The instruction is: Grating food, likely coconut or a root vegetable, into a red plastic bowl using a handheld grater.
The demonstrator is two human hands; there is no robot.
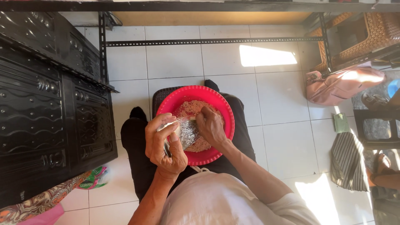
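Note:
A red plastic bowl (214, 104) rests on my lap and holds a heap of pale orange grated shreds (187, 109). My left hand (163, 143) grips a metal grater (187, 132) tilted over the bowl. My right hand (211, 127) is closed on a small piece of food pressed against the grater's face; the piece itself is mostly hidden by my fingers. I sit on a dark stool (160, 95) with my legs in black trousers.
A black carved cabinet (50, 104) stands close at my left. A metal-framed table (208, 25) spans the top. A pink bag (341, 85), a woven stool (362, 35), a striped cloth (348, 160) and another person's feet (383, 171) are at the right on white floor tiles.

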